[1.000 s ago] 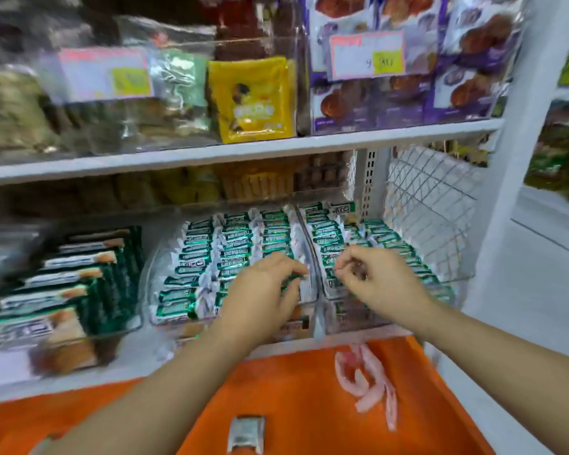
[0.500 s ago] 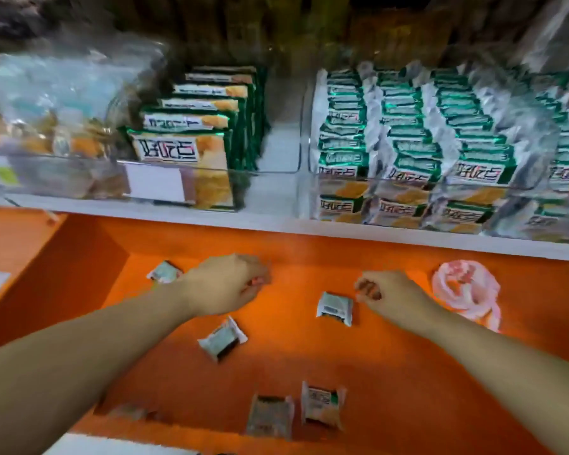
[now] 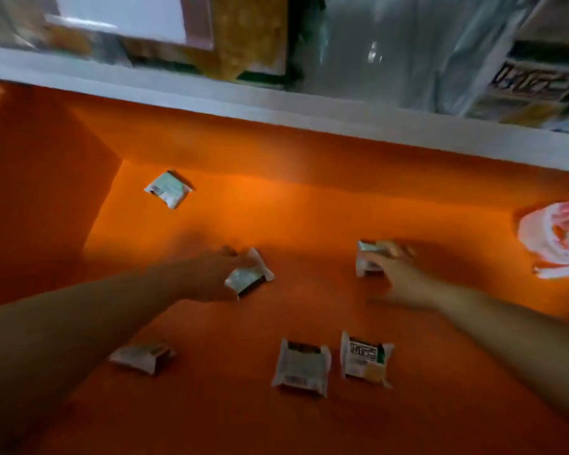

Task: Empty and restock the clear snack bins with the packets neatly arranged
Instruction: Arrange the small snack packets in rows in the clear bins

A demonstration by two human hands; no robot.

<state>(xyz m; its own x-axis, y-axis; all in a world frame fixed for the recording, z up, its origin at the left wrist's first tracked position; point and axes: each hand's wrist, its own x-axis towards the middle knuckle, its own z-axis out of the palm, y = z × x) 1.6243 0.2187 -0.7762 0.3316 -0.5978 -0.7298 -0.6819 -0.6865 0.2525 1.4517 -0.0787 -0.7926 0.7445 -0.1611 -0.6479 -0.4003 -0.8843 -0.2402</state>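
Note:
Several small silver-and-green snack packets lie loose on the orange bin floor (image 3: 309, 208). My left hand (image 3: 207, 274) closes around one packet (image 3: 250, 274) near the middle. My right hand (image 3: 398, 274) grips another packet (image 3: 368, 257) further right. Loose packets rest at the back left (image 3: 169, 189), front left (image 3: 142, 357), front centre (image 3: 301, 367) and beside it (image 3: 365, 359). The clear snack bins (image 3: 391, 54) on the white shelf (image 3: 276, 106) above are blurred; green packets show at the far right (image 3: 536, 83).
A crumpled pink-and-white plastic bag (image 3: 559, 238) lies at the right edge of the orange bin. The bin's left wall (image 3: 46, 198) rises steeply. An orange-and-green packet (image 3: 243, 37) stands behind the clear bin front above.
My view dropped from the shelf bins to the orange bin. Both hands came down from the bins, and each has closed on a loose packet.

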